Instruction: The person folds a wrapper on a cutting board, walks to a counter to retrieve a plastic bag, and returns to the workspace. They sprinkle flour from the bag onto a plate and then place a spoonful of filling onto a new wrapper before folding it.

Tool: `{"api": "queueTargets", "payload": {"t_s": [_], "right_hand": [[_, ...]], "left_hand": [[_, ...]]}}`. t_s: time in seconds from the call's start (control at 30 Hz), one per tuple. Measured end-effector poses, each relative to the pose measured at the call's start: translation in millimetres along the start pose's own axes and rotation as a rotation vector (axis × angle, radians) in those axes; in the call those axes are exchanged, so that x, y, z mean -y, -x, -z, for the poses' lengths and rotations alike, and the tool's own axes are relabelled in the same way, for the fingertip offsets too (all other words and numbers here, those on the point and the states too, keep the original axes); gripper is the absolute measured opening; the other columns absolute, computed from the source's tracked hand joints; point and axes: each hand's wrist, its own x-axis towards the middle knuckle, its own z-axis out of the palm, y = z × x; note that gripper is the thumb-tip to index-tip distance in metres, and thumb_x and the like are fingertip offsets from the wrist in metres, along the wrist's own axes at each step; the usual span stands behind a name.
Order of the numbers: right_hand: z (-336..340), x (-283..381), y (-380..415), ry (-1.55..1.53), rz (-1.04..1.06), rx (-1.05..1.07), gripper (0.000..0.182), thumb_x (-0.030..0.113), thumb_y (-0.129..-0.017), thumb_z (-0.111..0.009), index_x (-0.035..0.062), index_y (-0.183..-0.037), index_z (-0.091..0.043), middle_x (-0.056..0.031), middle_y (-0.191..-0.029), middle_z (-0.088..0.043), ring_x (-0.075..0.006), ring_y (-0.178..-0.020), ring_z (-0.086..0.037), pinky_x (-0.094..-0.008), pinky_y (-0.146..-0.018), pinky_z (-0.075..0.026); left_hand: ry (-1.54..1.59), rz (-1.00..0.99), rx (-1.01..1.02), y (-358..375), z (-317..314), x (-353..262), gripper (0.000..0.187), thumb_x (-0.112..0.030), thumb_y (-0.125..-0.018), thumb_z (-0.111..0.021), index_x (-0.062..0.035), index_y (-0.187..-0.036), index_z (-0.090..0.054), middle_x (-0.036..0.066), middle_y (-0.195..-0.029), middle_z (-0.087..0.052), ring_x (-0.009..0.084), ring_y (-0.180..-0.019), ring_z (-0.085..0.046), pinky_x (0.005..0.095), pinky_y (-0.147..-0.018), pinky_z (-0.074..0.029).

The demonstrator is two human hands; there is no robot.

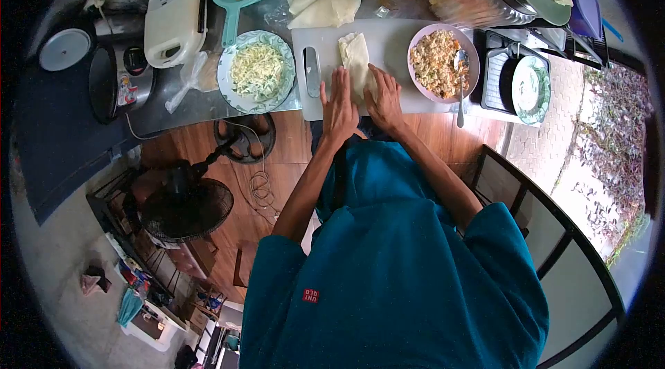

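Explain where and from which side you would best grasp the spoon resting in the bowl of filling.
Probably the free handle end of the spoon, approached from the near table edge. Its scoop lies in the filling inside the pink bowl, while the handle overhangs the rim toward the person, bare and unobstructed.

Soft, even daylight brightens the scene most over the paved ground at the right, shadows stay faint, and the fisheye lens bends everything toward a black circular border where edge detail blurs, while the centre stays fairly sharp.
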Motion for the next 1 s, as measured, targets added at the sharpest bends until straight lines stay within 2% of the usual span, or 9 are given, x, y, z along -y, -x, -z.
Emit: {"api": "queueTargets", "payload": {"t_s": [0.07, 0.13, 0.17, 0.27, 0.37, 0.57, 0.7, 0.87, 1.0], "right_hand": [[2.6, 2.6, 0.2, 0.006, -0.014, -0.014, 0.056, 0.012, -0.085, -0.058, 0.0055, -0.139, -0.043, -0.0176, -0.130, -0.050, -0.0342, -0.122, -0.045, -0.0464, -0.101, -0.032], [5.0, 2.8, -0.8, 0.024, -0.036, 0.001, 0.056, 0.012, -0.085, -0.058, 0.0056, -0.138, -0.043, -0.0176, -0.129, -0.050, -0.0344, -0.122, -0.045, -0.0469, -0.100, -0.033], [5.3, 3.4, -0.4, 0.041, -0.057, 0.020, 0.056, 0.012, -0.085, -0.058, 0.0057, -0.138, -0.044, -0.0177, -0.128, -0.051, -0.0346, -0.122, -0.046, -0.0473, -0.099, -0.034], [3.1, 0.9, -1.9, 0.016, -0.054, 0.036, 0.059, 0.010, -0.084, -0.060, 0.0050, -0.139, -0.041, -0.0188, -0.128, -0.049, -0.0356, -0.121, -0.045, -0.0476, -0.099, -0.035], [1.7, 1.1, -3.0, -0.022, -0.032, 0.030, 0.058, 0.010, -0.084, -0.060, 0.0052, -0.139, -0.041, -0.0192, -0.129, -0.049, -0.0359, -0.121, -0.045, -0.0478, -0.099, -0.035], [-0.4, 0.6, -3.0, -0.029, -0.034, 0.016, 0.057, 0.010, -0.084, -0.059, 0.0061, -0.138, -0.044, -0.0182, -0.128, -0.050, -0.0358, -0.122, -0.045, -0.0463, -0.099, -0.035], [2.0, 2.9, -4.5, -0.038, -0.037, 0.017, 0.057, 0.010, -0.084, -0.059, 0.0060, -0.138, -0.044, -0.0184, -0.129, -0.050, -0.0360, -0.122, -0.045, -0.0464, -0.100, -0.035], [-1.5, 3.5, -3.9, -0.035, -0.018, 0.024, 0.055, 0.011, -0.086, -0.059, 0.0066, -0.138, -0.044, -0.0188, -0.129, -0.049, -0.0359, -0.123, -0.045, -0.0473, -0.101, -0.034], [-1.9, 5.6, -3.1, -0.025, -0.014, 0.030, 0.055, 0.011, -0.086, -0.059, 0.0071, -0.138, -0.044, -0.0188, -0.130, -0.049, -0.0359, -0.123, -0.044, -0.0475, -0.102, -0.034]], "left_hand": [[0.030, 0.051, -0.065, -1.2, -4.4, 1.4, 0.068, -0.005, -0.086, -0.053, -0.0003, -0.148, -0.026, 0.020, -0.148, -0.038, 0.0326, -0.139, -0.033, 0.0507, -0.114, -0.016], [0.150, 0.201, -0.177, -4.1, -0.2, -0.7, 0.063, -0.008, -0.090, -0.055, 0.0003, -0.147, -0.028, 0.018, -0.140, -0.049, 0.0321, -0.129, -0.043, 0.0484, -0.110, -0.023], [0.151, 0.177, -0.257, -8.0, -0.9, -2.8, 0.059, -0.009, -0.091, -0.057, -0.0001, -0.144, -0.033, 0.014, -0.127, -0.059, 0.0308, -0.118, -0.048, 0.0460, -0.105, -0.028], [0.169, 0.220, -0.267, -14.5, -4.8, -5.7, 0.059, -0.011, -0.090, -0.059, -0.0022, -0.143, -0.036, 0.011, -0.119, -0.064, 0.0298, -0.116, -0.049, 0.0454, -0.103, -0.029], [0.227, 0.339, -0.293, -21.9, -11.2, -5.3, 0.058, -0.012, -0.089, -0.062, -0.0051, -0.141, -0.039, 0.007, -0.111, -0.065, 0.0280, -0.110, -0.052, 0.0455, -0.099, -0.031], [0.256, 0.377, -0.371, -35.4, -16.8, -1.4, 0.054, -0.008, -0.085, -0.065, -0.0080, -0.135, -0.046, 0.003, -0.097, -0.065, 0.0249, -0.099, -0.056, 0.0448, -0.092, -0.034], [0.288, 0.398, -0.371, -33.3, -17.0, 2.9, 0.050, -0.005, -0.084, -0.064, -0.0082, -0.131, -0.049, 0.002, -0.093, -0.064, 0.0244, -0.098, -0.056, 0.0446, -0.092, -0.034], [0.071, 0.453, -0.371, -30.2, -17.1, 6.8, 0.032, -0.009, -0.082, -0.067, -0.0120, -0.113, -0.058, 0.002, -0.092, -0.065, 0.0260, -0.097, -0.055, 0.0431, -0.087, -0.035], [-0.007, 0.410, -0.365, -34.0, -18.2, 4.0, 0.023, -0.013, -0.079, -0.069, -0.0143, -0.101, -0.063, 0.001, -0.096, -0.064, 0.0265, -0.098, -0.055, 0.0423, -0.084, -0.036]]}}
